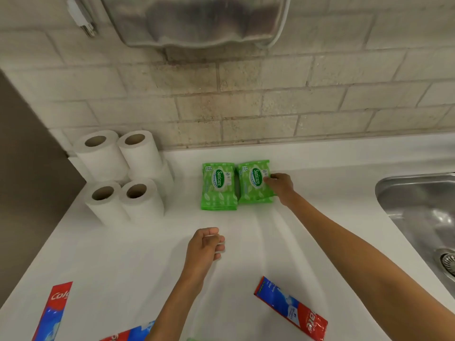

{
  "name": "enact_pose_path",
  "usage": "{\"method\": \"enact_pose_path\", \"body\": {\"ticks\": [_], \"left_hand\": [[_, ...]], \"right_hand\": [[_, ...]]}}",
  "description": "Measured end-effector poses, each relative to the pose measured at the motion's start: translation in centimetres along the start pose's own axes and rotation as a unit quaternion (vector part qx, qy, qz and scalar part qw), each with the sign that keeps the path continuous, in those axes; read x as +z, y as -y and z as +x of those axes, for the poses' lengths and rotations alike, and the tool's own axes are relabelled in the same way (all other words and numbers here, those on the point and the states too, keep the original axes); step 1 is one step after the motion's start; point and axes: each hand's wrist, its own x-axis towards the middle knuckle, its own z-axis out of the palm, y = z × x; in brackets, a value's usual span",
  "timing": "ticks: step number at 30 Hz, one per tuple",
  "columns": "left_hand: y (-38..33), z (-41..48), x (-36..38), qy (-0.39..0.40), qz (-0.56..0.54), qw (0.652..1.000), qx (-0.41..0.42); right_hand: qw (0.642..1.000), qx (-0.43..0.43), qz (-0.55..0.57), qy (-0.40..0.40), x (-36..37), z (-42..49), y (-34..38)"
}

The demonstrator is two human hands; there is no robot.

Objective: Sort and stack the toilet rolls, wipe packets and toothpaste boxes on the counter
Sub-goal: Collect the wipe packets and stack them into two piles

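Two stacks of green wipe packets lie side by side near the wall, the left stack [218, 187] and the right stack [253, 183]. My right hand [280, 187] rests on the right edge of the right stack's top packet, fingers on it. My left hand [205, 247] hovers over the counter in front, fingers curled with nothing in them. White toilet rolls [123, 173] stand upright in stacked pairs at the back left. Red-and-blue toothpaste boxes lie flat near the front: one at the left [53, 313], one at the bottom [128, 334], one at the right [291, 308].
The white counter [246, 254] runs to a tiled wall behind. A steel sink [423, 212] with a drain sits at the right. A metal dispenser [197, 20] hangs on the wall above. A dark panel borders the counter's left side.
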Motion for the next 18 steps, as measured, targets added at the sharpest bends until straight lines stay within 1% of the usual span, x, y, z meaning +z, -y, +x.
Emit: {"method": "enact_pose_path", "body": {"ticks": [3, 6, 8, 11, 14, 18], "left_hand": [[0.2, 0.2, 0.3, 0.003, 0.002, 1.0, -0.004], [0.4, 0.1, 0.5, 0.012, 0.006, 1.0, -0.004], [0.6, 0.0, 0.5, 0.016, 0.012, 1.0, -0.006], [0.6, -0.1, 0.5, 0.02, 0.022, 1.0, -0.005], [0.5, -0.1, 0.4, 0.023, 0.024, 0.999, -0.001], [0.6, 0.0, 0.1, 0.019, 0.024, 1.0, 0.0]], "right_hand": [[0.998, -0.023, -0.054, 0.014, -0.2, -0.3, -0.4], [0.992, -0.056, -0.089, 0.068, -0.5, -1.1, -1.1], [0.983, -0.089, -0.135, 0.089, -0.5, -1.6, -1.5], [0.963, -0.127, -0.22, 0.094, -0.4, -2.2, -2.0], [0.957, -0.148, -0.229, 0.097, -0.1, -2.4, -2.0], [0.959, -0.152, -0.217, 0.097, 0.3, -2.1, -1.7]]}}
